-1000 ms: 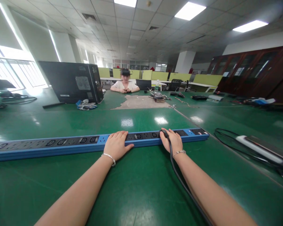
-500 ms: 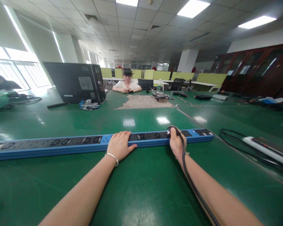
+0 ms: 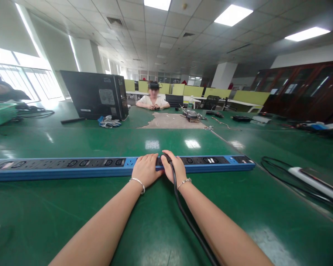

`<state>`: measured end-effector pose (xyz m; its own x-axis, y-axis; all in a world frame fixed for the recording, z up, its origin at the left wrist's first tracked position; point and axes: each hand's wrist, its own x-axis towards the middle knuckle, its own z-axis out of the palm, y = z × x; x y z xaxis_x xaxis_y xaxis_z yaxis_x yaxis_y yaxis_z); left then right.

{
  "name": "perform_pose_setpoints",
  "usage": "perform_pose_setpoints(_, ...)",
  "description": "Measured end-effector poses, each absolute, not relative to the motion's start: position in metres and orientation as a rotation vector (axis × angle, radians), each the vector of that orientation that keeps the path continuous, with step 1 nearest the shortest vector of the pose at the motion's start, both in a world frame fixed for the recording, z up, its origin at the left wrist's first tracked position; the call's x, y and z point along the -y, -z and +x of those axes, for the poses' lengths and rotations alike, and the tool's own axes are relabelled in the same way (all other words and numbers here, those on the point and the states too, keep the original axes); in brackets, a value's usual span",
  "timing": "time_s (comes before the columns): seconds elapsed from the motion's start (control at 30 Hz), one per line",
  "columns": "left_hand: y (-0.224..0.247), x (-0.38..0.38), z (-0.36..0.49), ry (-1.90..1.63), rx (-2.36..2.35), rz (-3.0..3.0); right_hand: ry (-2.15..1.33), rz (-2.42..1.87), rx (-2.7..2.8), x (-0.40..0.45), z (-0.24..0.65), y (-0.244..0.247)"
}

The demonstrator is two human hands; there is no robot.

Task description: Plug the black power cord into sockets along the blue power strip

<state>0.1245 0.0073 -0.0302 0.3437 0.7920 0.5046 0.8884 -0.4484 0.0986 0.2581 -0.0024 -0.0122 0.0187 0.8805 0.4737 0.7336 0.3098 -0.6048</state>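
A long blue power strip (image 3: 100,171) with a black socket face lies across the green table (image 3: 144,221). My left hand (image 3: 146,169) rests over the strip near its middle, fingers on top and thumb along the front edge, gripping it. Right beside it, my right hand (image 3: 174,168) is closed around the plug end of a black cable (image 3: 180,207), held against the strip's sockets. The cable runs from that hand down toward the bottom edge. Fingers hide the plug, so whether it sits in a socket cannot be told.
A black computer case (image 3: 94,96) and gloves (image 3: 109,122) stand at the back left. Across the table sits a person (image 3: 152,100). A white power strip (image 3: 316,183) with black cord lies at the right. A green basket (image 3: 2,113) is far left.
My right hand has moved left along the strip with the cable and now sits next to my left hand. The left hand stays on the strip. The view has shifted slightly.
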Motion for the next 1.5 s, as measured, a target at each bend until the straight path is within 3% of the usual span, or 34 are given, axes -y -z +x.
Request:
perform_pose_setpoints(0.43,0.029,-0.007,0.125,0.717,1.561,-2.398,0.191,-1.711,1.840,0.001,0.231,0.017)
perform_pose_setpoints(1.5,0.015,-0.003,0.126,0.667,1.624,-2.554,0.147,-1.578,2.050,0.014,0.268,0.032)
